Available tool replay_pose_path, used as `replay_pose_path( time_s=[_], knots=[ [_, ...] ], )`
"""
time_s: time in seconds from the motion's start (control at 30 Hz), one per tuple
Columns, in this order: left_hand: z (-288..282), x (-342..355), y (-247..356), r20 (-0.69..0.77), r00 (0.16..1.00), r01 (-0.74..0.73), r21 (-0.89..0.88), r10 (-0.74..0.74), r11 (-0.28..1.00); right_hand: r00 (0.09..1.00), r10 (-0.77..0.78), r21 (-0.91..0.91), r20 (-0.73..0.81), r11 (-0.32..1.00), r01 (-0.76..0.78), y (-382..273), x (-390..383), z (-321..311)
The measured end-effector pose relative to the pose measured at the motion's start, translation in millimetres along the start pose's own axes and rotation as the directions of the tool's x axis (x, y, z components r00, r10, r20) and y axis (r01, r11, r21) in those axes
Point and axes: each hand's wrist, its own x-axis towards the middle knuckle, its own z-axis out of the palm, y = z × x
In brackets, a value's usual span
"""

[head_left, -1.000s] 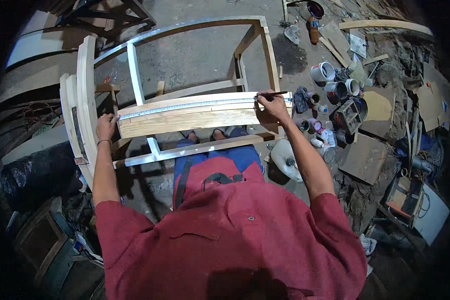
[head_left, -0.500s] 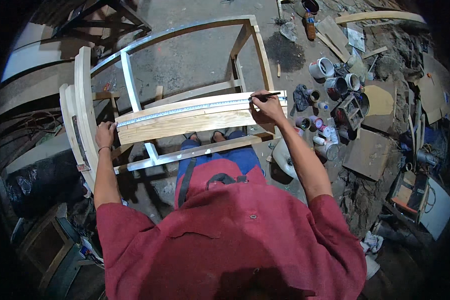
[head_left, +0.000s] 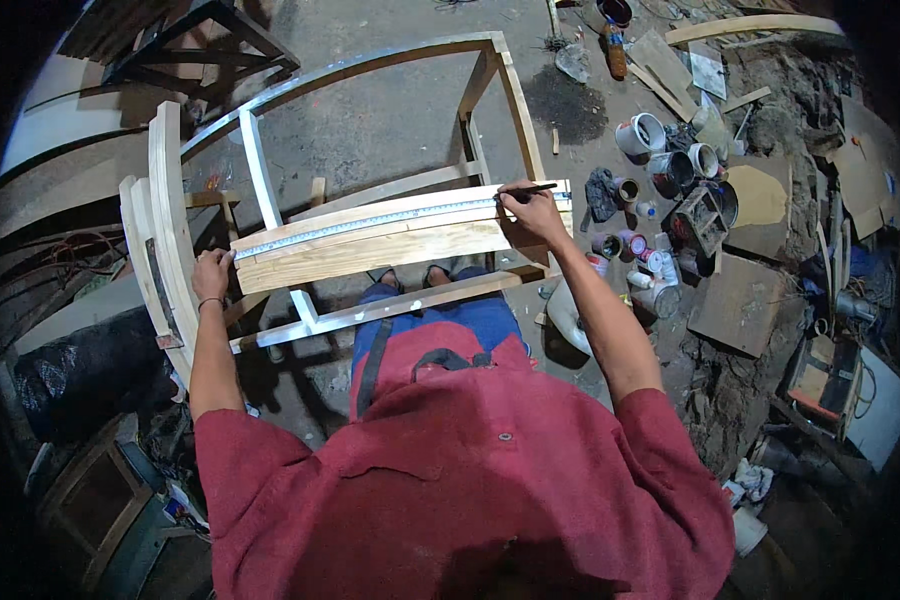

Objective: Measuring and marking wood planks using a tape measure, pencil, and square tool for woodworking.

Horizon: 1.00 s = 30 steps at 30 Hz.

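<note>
A pale wooden plank lies across a light wooden frame in front of me. A long metal ruler rests along the plank's far edge. My left hand presses down on the plank's left end, beside the ruler's tip. My right hand grips a dark pencil at the plank's right end, with its tip at the ruler's edge.
Several paint cans and small pots crowd the dirt floor to the right, with board scraps and cardboard. A dark metal stand is at the far left. Black sacks and wooden boxes sit low on my left.
My right hand with the pencil has slid left along the ruler, away from the plank's right end. My left hand stays on the plank's left end.
</note>
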Motion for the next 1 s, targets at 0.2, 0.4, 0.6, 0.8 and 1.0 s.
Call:
replay_pose_path(
  time_s=[0.2, 0.4, 0.6, 0.8, 1.0],
  knots=[
    [-2.4, -1.8, 3.6, 0.017, 1.0, 0.0, 0.05, -0.001, 0.999, 0.999, -0.026, -0.069, 0.04, 0.997, 0.029, 2.5, 3.6, -1.8],
    [-4.4, -1.9, 7.7, 0.015, 1.0, 0.024, 0.016, -0.024, 1.0, 1.0, -0.018, -0.051, -0.01, 0.999, 0.017, 1.0, 2.7, -2.1],
    [-3.7, -5.8, 4.1, 0.01, 0.999, 0.039, 0.042, -0.04, 0.998, 0.996, 0.077, -0.038, 0.055, 0.996, -0.075, -2.4, 5.3, -5.1],
    [-7.8, -3.9, 12.4, 0.011, 1.0, 0.021, 0.042, -0.021, 0.999, 0.986, 0.147, 0.044, -0.074, 0.989, -0.144, 25.5, 3.4, -26.1],
    [-2.3, -0.7, 3.3, 0.039, 0.999, 0.037, 0.019, -0.038, 0.999, 0.999, 0.054, -0.06, 0.003, 0.997, -0.054, 18.6, 1.3, -38.2]
  ],
)
